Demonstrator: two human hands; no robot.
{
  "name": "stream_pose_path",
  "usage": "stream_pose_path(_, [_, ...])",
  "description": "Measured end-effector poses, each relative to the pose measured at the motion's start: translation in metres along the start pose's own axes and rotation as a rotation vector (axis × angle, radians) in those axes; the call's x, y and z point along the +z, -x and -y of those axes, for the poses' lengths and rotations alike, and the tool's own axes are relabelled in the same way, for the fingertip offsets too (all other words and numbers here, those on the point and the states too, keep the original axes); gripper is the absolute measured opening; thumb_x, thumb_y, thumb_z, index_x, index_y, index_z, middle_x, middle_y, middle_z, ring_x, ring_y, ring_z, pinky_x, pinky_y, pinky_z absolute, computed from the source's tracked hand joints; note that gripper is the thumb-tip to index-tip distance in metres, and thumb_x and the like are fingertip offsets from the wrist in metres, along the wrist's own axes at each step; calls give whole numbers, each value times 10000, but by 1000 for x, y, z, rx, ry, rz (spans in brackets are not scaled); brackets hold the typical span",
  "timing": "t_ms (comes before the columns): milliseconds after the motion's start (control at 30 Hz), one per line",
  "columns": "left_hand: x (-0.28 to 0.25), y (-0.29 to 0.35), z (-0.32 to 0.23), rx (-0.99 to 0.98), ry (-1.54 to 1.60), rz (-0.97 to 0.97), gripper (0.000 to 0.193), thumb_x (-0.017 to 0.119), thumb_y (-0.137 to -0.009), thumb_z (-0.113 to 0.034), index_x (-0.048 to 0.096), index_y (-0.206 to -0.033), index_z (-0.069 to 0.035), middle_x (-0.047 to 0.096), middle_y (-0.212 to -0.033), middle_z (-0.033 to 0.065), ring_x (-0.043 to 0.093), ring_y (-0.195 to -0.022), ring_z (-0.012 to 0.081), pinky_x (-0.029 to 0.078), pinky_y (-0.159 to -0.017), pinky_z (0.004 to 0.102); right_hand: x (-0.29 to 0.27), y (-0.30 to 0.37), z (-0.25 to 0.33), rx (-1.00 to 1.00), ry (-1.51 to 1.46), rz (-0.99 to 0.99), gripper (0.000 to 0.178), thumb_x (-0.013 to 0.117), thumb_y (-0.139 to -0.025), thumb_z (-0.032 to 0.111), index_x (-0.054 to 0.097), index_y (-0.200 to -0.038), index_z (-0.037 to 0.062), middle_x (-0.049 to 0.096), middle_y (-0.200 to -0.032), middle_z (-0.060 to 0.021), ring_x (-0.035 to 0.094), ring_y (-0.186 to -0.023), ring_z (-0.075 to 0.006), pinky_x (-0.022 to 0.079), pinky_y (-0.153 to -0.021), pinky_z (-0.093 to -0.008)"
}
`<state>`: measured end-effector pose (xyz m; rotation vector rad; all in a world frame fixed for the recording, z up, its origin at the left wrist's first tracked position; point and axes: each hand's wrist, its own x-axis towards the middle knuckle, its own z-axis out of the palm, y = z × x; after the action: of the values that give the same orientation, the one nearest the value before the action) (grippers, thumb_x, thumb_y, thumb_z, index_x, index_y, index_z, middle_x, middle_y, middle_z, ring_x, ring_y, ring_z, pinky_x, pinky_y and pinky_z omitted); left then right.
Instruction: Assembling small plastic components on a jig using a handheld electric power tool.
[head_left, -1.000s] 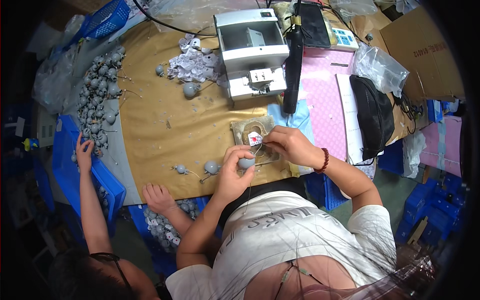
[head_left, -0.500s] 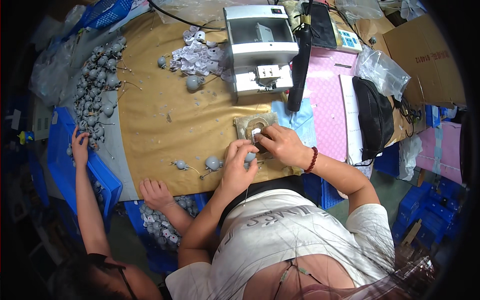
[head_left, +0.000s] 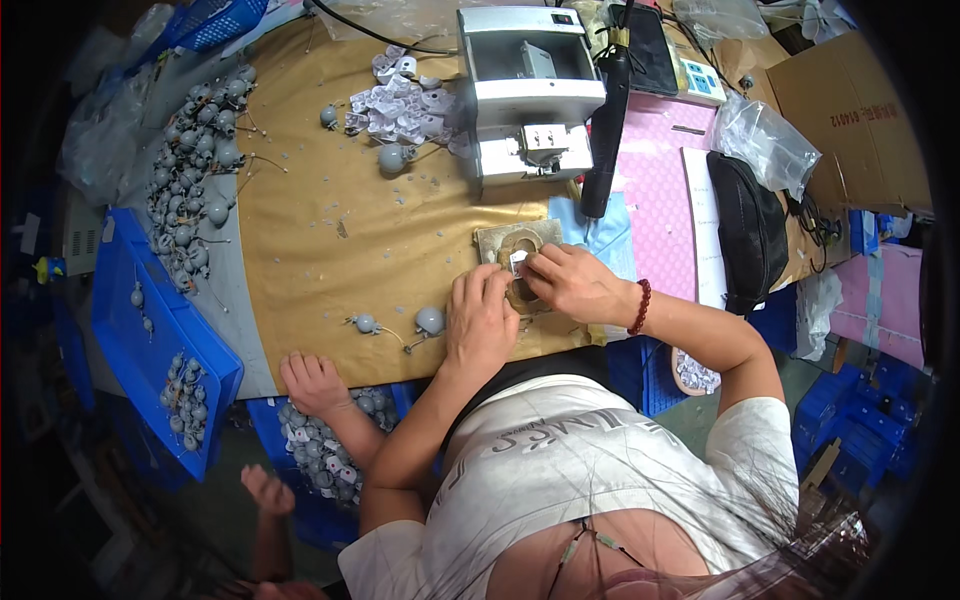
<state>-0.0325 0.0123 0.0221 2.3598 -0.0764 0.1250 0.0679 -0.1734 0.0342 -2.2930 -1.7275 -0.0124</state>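
A small white plastic piece (head_left: 517,260) sits over the rounded hollow of a worn square block (head_left: 489,240) at the table's near edge. My right hand (head_left: 580,288), a dark red bead bracelet on its wrist, pinches that piece at its right side. My left hand (head_left: 480,318) is closed beside the block, fingertips against its near left side; whatever it grips is hidden under the fingers. Just left of it lie a grey ball with a wire (head_left: 430,321) and a smaller grey ball (head_left: 366,324).
Beyond the block stands a silver machine (head_left: 530,95), with white plastic pieces (head_left: 400,110) heaped beside it. Grey wired balls (head_left: 195,150) pile up at left, near a blue tray (head_left: 150,330). A co-worker's hand (head_left: 315,383) rests on the table edge; another hand (head_left: 268,490) is lower.
My left hand has turned over and closed in against the block, covering the grey ball seen under it before. The co-worker's far hand has left the blue tray and moved down.
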Motion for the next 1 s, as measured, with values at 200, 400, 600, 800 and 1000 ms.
stream_pose_path(200, [5,-3,-5,103,-197,3,515,673,-770,-23,596,-1278,-64,556,-1291,150,505,-1228,357,432,-1013,483,12,14,4,24,-19,-71,349,640,-746,102,689,-1063,-35,610,-1099,-130,592,-1038,-295,517,-836,-382])
stream_pose_path(400, [19,3,5,197,-370,27,590,709,-749,-59,599,-1328,-97,556,-1331,128,485,-1283,328,417,-1018,460,-23,42,-31,571,-597,-328,364,656,-818,-49,650,-1176,13,632,-1233,-170,608,-1145,-350,480,-1019,-414])
stream_pose_path(600, [24,-3,8,195,-321,14,528,693,-759,-37,633,-1281,-88,599,-1261,123,516,-1278,319,426,-1012,455,-25,53,-26,467,-350,-62,442,701,-806,-15,581,-1225,61,608,-1298,-149,535,-1283,-338,395,-1108,-441])
stream_pose_path(800, [22,-4,9,189,-294,8,507,692,-761,-31,660,-1259,-115,613,-1243,97,525,-1272,311,439,-1001,442,-3,47,-21,483,-269,-95,420,710,-778,18,591,-1176,82,597,-1207,-151,568,-1171,-327,444,-1004,-448])
stream_pose_path(1000, [21,-3,10,207,-307,-20,389,667,-818,-89,675,-1207,-98,630,-1211,89,542,-1253,302,450,-971,430,5,41,-23,713,-1180,-358,239,734,-857,32,710,-1094,47,596,-1061,-44,570,-983,-174,482,-862,-297])
